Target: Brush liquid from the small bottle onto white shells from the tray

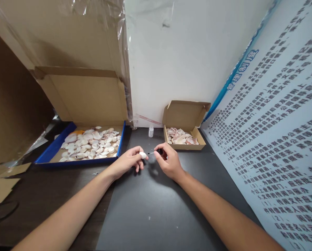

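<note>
Between the thumb and fingers of my left hand (131, 159) is a small white seashell (142, 154). My right hand (169, 162) pinches the black cap of a brush applicator (159, 151), whose thin stem points left at the shell. The brush tip is close to the shell's right edge; whether they touch I cannot tell. Behind the hands a small clear bottle with a white label (151, 131) stands upright on the dark mat.
At left lies an open blue-edged box (80, 161) with many white shells. An open brown carton (184, 146) holding reddish shells stands back right. Cardboard pieces (1, 190) and a black cable lie far left. A printed poster (276, 122) borders the right side.
</note>
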`<control>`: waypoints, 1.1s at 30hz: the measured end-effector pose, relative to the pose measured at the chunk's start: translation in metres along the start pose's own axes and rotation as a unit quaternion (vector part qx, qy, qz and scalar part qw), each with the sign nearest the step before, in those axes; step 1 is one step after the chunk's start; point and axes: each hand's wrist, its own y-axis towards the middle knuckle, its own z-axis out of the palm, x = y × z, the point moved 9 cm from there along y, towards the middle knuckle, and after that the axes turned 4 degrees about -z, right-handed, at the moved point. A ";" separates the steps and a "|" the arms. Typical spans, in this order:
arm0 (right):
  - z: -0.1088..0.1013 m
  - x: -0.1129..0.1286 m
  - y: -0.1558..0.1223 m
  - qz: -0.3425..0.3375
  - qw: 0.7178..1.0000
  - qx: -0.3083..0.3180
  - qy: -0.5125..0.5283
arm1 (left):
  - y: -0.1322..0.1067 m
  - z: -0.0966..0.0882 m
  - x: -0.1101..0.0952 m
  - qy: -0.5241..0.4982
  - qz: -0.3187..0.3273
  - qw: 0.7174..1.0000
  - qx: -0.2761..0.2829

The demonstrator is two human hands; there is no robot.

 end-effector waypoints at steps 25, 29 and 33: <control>-0.009 -0.002 0.000 0.009 0.999 -0.052 0.003 | 0.001 0.001 0.003 0.059 -0.003 0.998 0.017; -0.020 -0.011 -0.001 0.032 0.992 -0.113 0.041 | -0.004 0.008 -0.010 0.233 0.072 0.969 -0.036; -0.022 -0.020 -0.001 0.052 0.986 -0.139 0.072 | -0.016 0.040 -0.018 0.454 0.155 0.877 -0.039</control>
